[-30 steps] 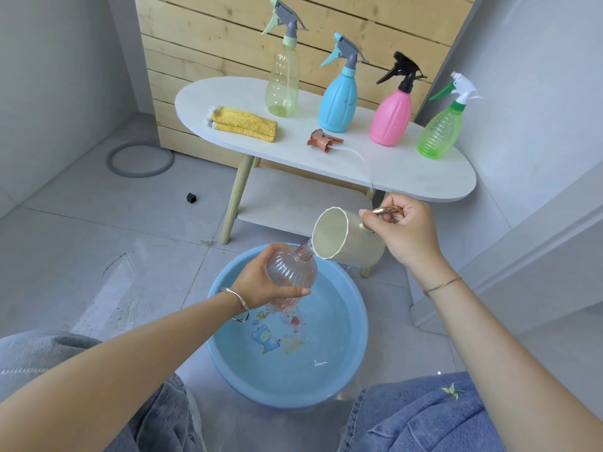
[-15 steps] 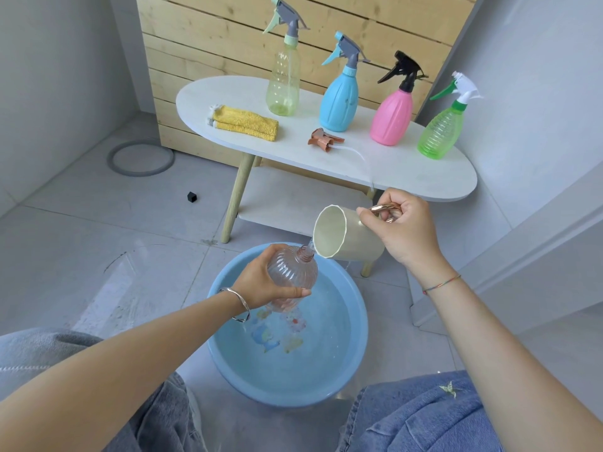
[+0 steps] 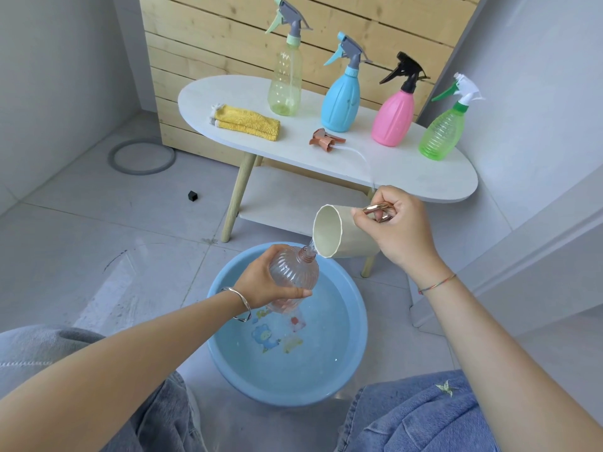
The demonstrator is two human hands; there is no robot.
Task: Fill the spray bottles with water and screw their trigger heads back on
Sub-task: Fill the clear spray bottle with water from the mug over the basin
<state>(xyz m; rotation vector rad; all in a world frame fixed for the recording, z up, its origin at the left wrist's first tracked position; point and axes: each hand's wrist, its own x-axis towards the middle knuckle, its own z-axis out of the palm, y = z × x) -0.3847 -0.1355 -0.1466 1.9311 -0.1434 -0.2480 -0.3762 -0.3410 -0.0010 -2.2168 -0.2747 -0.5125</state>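
Grip of left hand (image 3: 261, 283) wraps the clear ribbed bottle (image 3: 295, 272), tilted over the blue basin (image 3: 360, 324). Its neck is just under the lip of the cream cup (image 3: 329, 234), which the right hand (image 3: 399, 231) pinches by the metal handle and tips, a thin stream running in. Fill level is hard to read, likely partway; the copper trigger head (image 3: 324, 140) lies loose on the tabletop (image 3: 391, 172), not yet screwed on, and four other bottles (image 3: 341, 106) there already wear heads, contents unclear. Open room above the basin, tabletop edge just behind the right hand, knees (image 3: 424, 415) close at the near rim.
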